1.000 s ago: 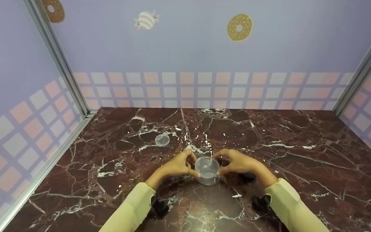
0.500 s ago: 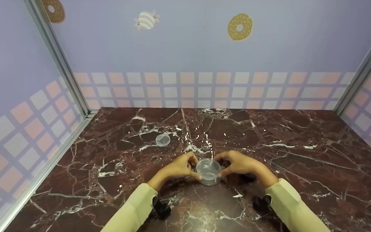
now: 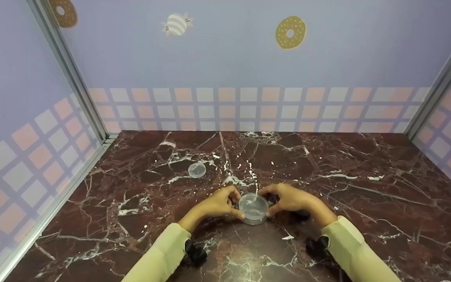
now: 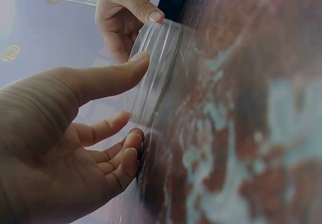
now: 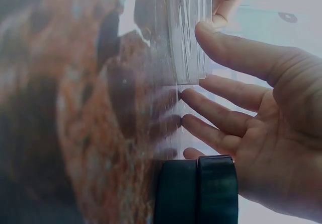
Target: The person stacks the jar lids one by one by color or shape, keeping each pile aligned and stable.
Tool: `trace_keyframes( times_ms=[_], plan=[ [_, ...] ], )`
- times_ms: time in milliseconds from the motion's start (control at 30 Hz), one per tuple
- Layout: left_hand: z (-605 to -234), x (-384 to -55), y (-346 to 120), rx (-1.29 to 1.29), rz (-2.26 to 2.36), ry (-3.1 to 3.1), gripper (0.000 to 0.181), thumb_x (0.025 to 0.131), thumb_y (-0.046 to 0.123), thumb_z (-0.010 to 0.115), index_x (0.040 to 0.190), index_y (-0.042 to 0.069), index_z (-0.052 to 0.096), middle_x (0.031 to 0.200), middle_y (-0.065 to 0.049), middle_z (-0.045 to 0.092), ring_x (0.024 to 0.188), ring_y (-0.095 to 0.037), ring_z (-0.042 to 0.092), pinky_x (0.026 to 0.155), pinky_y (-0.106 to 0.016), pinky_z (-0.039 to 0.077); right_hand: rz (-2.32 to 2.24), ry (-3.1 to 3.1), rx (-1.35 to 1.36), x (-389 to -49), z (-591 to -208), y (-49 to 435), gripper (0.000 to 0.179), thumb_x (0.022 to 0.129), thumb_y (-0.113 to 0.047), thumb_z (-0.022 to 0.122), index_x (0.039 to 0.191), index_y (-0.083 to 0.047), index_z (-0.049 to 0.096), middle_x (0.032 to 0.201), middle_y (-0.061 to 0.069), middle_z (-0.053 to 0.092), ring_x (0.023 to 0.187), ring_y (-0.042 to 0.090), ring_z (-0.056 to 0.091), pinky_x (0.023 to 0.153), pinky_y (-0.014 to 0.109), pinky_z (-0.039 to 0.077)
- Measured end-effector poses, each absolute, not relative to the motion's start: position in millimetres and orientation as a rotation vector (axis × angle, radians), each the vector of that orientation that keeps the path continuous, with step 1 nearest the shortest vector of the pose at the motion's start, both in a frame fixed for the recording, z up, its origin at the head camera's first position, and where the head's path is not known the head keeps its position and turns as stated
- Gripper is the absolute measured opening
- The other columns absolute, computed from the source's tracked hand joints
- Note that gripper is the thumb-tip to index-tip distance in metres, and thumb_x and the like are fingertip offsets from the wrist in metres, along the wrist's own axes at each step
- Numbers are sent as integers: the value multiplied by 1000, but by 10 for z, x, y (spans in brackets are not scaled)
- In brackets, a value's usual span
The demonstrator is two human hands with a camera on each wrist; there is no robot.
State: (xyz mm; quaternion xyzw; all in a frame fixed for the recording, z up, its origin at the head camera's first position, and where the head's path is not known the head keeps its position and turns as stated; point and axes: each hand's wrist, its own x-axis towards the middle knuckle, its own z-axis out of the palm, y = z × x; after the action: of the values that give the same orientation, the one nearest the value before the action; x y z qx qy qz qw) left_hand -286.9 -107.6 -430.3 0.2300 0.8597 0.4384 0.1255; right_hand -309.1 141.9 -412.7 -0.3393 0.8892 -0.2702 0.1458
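Note:
A clear, shallow round petri dish (image 3: pixel 253 209) sits on the marbled table between both hands, and its stepped plastic rim (image 4: pixel 156 73) shows in the left wrist view. My left hand (image 3: pixel 222 201) holds its left side with thumb and forefinger, the other fingers loosely bent below. On the opposite side my right hand (image 3: pixel 288 199) grips the dish the same way, thumb on the upper rim (image 5: pixel 193 32) and forefinger at its edge. In the right wrist view, the other right fingertips reach down to the tabletop.
A smaller clear round dish (image 3: pixel 197 170) lies farther back, left of the hands. A black cylindrical object (image 5: pixel 196 191) stands close under the right hand. Patterned panels (image 3: pixel 225 58) enclose the dark red marbled table (image 3: pixel 366 203) at the back and sides.
The upper part of the petri dish has come down, so the whole looks flatter than a second ago. Both hands keep their hold with hardly any movement.

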Motion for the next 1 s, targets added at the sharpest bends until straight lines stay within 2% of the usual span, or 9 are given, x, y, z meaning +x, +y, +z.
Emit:
trace_keyframes(
  times_ms=[767, 1000],
  plan=[
    [-4285, -2844, -1091, 688, 1285, 2485, 46, 71, 6, 83, 104, -3, 52, 89, -6, 53, 74, -11, 45, 65, -15, 40, -818, 2521, -953, -3107, -4148, 1428, 64, 75, -17, 80, 132, -1, 56, 137, 21, 56, 127, 41, 51, 110, 58, 36],
    [-4256, -2847, -1092, 712, 1254, 2476, 46, 74, 8, 81, 107, -3, 52, 99, -16, 58, 81, -14, 50, 72, -18, 43, -817, 2520, -980, -3106, -4144, 1441, 63, 76, -18, 80, 131, 0, 56, 137, 21, 56, 126, 41, 52, 110, 57, 37]
  ],
)
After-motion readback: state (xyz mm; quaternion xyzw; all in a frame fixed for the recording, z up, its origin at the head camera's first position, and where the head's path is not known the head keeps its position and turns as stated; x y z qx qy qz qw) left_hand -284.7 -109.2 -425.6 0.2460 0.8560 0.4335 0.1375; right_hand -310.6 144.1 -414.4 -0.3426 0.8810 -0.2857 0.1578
